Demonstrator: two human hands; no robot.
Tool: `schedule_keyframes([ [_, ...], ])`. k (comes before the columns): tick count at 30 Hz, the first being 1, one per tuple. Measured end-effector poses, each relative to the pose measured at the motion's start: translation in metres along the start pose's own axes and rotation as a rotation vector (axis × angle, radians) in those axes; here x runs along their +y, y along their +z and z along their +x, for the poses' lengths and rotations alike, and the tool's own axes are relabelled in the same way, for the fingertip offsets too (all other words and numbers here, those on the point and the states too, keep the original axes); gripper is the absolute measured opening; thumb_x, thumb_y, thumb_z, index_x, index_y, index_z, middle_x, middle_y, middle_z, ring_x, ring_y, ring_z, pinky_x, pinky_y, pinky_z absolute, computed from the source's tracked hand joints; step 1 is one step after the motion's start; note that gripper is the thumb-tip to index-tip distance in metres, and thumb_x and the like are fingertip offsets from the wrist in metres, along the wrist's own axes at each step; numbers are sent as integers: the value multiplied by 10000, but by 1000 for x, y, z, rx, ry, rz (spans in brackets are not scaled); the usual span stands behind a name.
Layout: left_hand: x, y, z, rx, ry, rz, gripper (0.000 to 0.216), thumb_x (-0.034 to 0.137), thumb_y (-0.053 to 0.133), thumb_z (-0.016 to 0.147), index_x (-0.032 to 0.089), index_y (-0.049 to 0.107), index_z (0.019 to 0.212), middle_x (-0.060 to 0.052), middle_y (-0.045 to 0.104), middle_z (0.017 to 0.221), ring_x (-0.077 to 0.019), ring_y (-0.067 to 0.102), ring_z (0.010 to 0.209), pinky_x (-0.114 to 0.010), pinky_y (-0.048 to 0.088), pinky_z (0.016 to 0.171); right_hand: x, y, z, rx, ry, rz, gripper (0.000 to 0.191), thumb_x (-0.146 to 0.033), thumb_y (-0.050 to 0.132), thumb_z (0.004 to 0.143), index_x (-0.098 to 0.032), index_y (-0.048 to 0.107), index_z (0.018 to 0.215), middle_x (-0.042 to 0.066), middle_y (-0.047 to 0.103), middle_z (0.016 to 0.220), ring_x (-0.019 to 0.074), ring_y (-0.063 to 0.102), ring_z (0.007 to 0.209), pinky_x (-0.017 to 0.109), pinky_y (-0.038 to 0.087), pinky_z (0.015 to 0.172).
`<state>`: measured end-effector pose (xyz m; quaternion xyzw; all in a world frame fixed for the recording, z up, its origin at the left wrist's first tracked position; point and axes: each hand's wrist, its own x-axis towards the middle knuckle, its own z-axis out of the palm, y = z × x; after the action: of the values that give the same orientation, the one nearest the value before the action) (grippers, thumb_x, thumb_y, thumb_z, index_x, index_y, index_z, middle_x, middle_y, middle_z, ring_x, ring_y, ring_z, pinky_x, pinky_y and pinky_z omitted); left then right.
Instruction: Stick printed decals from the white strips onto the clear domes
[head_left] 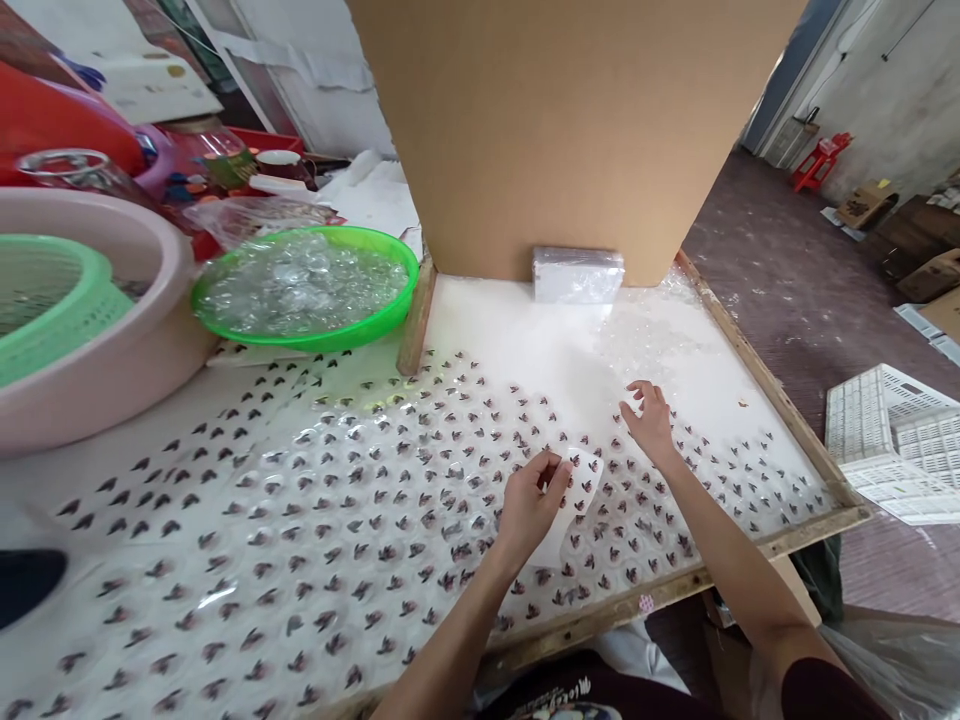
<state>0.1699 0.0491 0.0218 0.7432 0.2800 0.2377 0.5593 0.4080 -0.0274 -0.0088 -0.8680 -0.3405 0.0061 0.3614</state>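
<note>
Head view: my left hand (532, 505) pinches a small white card (587, 478) just above the printed sheet (225, 560) on the wood-framed table (795, 540). My right hand (649, 420) is loosely spread, fingertips on the sheet's far rows of clear domes (352, 470). Green basin (375, 325) of loose domes sits far left.

Room was pretty rough: a dusty brownish floor (787, 290) ran off to the right toward a grey-white wall (892, 90), with a little red stool (821, 160) and some cardboard boxes (862, 205) near it. White plastic crates (892, 430) lay on the floor beside the wood-edged bench (757, 370). Soft daylight all over.
</note>
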Motion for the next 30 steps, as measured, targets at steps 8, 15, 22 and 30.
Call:
schedule_keyframes([
  [8, 0, 0, 1, 17, 18, 27, 274, 400, 504, 909, 201, 523, 721, 33, 470, 577, -115, 423, 519, -226, 338, 513, 2, -4, 31, -220, 216, 183, 133, -320, 536, 754, -214, 613, 733, 19, 651, 709, 168, 566, 622, 289, 443, 606],
  [15, 1, -1, 1, 17, 25, 17, 273, 396, 509, 910, 201, 534, 720, 31, 494, 574, -115, 442, 513, -220, 347, 500, 2, 8, 35, -247, 180, 66, 49, -235, 567, 724, -221, 604, 694, -19, 648, 682, 169, 594, 697, 344, 429, 813],
  [22, 4, -1, 1, 5, 6, -3, 278, 393, 517, 910, 200, 521, 709, 34, 487, 573, -111, 430, 503, -216, 335, 489, 0, 4, 30, -252, 97, -97, 94, -278, 590, 782, -227, 576, 861, -64, 582, 634, 158, 570, 673, 414, 333, 939],
  [30, 3, -1, 3, 58, -13, -51, 269, 369, 532, 900, 191, 532, 698, 41, 464, 576, -106, 414, 519, -220, 338, 518, -36, -16, -6, -158, 7, 155, 192, -370, 522, 878, -216, 617, 812, 42, 642, 880, 184, 582, 786, 353, 421, 822],
])
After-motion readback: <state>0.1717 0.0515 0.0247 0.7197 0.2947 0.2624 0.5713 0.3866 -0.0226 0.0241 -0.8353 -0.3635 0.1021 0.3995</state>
